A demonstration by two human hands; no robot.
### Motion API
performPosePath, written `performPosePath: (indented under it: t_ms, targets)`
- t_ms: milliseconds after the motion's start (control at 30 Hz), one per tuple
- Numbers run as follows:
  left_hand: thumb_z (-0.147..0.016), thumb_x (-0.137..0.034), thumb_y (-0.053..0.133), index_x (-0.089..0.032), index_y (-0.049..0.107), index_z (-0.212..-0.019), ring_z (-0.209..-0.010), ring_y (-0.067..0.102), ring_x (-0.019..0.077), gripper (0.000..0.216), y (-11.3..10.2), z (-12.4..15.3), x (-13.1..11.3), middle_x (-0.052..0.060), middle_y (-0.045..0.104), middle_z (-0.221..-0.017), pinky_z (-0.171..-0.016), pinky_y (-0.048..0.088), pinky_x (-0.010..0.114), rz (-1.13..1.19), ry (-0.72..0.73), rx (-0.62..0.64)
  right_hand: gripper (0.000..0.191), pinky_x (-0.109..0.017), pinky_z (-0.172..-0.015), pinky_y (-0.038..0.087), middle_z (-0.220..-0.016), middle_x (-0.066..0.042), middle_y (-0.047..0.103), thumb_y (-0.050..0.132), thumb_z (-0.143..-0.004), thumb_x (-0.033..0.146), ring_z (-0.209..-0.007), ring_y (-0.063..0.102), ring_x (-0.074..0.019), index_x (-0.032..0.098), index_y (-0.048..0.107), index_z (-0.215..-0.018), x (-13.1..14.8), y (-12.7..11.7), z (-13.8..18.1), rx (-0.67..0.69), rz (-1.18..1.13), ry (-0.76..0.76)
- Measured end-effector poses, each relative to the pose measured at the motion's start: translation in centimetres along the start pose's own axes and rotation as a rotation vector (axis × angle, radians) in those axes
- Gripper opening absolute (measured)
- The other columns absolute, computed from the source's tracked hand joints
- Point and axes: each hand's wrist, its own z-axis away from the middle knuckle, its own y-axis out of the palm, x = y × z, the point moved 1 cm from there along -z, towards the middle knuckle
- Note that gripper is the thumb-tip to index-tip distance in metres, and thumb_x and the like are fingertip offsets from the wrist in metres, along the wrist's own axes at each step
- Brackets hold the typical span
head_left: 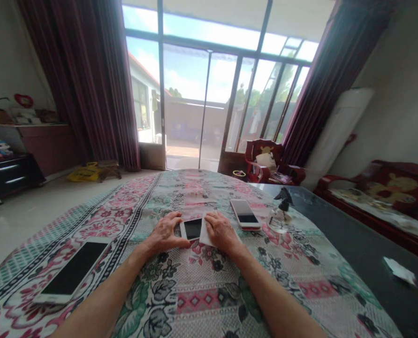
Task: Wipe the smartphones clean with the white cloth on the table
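Observation:
A white smartphone (192,228) with a dark screen lies face up on the patterned tablecloth, crosswise in front of me. My left hand (167,231) grips its left end between thumb and fingers. My right hand (220,229) presses a folded white tissue (205,233) at the phone's right end, covering that part of it. The right fingers are bent together over the tissue. Just right of that hand rests another white phone (245,213), apparently on top of something with a reddish edge. A clear spray bottle (279,218) with a black nozzle stands further right.
A larger white phone or tablet (74,270) lies at the left on the tablecloth (194,286). Beyond the table's right edge, a crumpled white tissue (399,271) sits on a dark surface (367,263). A red wooden chair (265,157) and glass doors (198,108) are at the back.

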Motion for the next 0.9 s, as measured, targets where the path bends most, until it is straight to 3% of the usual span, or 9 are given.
performPosePath:
  t_ms: [200,433,567,767,900]
  targets:
    - [-0.056,-0.055,0.077,-0.022,0.063,-0.108,-0.13,0.045,0.0314,0.063,-0.3,0.0,-0.2,0.01,0.051,-0.139,-0.108,0.036,0.041,-0.002,-0.001,0.013,0.029,-0.03,-0.103,0.035,-0.126,-0.009,0.062,0.043,-0.092,0.019,-0.121,0.051,-0.0195,0.019,0.066,-0.111,-0.6,-0.2,-0.1,-0.037,0.047,0.127]
    - [-0.056,-0.056,0.076,-0.021,0.063,-0.111,-0.131,0.043,0.0321,0.066,-0.3,0.0,0.2,0.011,0.049,-0.14,-0.109,0.035,0.04,0.029,-0.001,0.038,0.029,-0.03,-0.103,0.035,-0.125,-0.01,0.061,0.043,-0.091,0.018,-0.12,0.051,-0.0211,0.016,0.065,-0.111,0.2,0.0,0.3,-0.031,0.047,0.114]
    - [-0.056,-0.055,0.076,-0.021,0.063,-0.112,-0.131,0.042,0.0323,0.067,-0.1,-0.1,0.5,0.011,0.049,-0.14,-0.109,0.035,0.04,0.031,0.0,0.039,0.032,-0.034,-0.106,0.032,-0.13,-0.01,0.058,0.044,-0.09,0.016,-0.12,0.05,-0.022,0.016,0.062,-0.116,2.3,0.6,1.1,0.002,0.017,0.032]
    - [-0.062,-0.048,0.072,-0.021,0.061,-0.117,-0.134,0.04,0.0307,0.062,0.0,0.0,0.9,0.01,0.046,-0.143,-0.111,0.031,0.038,0.026,0.029,0.072,0.028,-0.037,-0.105,0.032,-0.13,-0.005,0.058,0.043,-0.093,0.019,-0.12,0.048,-0.0206,0.022,0.06,-0.114,5.2,0.9,1.8,0.05,-0.069,-0.247]
    - [-0.064,-0.052,0.071,-0.022,0.058,-0.123,-0.136,0.035,0.0304,0.067,-0.1,0.0,1.3,0.009,0.043,-0.146,-0.113,0.029,0.039,0.011,0.039,0.122,0.031,-0.043,-0.107,0.027,-0.135,0.0,0.055,0.041,-0.095,0.025,-0.126,0.042,-0.0228,0.028,0.06,-0.119,4.4,0.6,1.4,0.102,-0.074,-0.184]
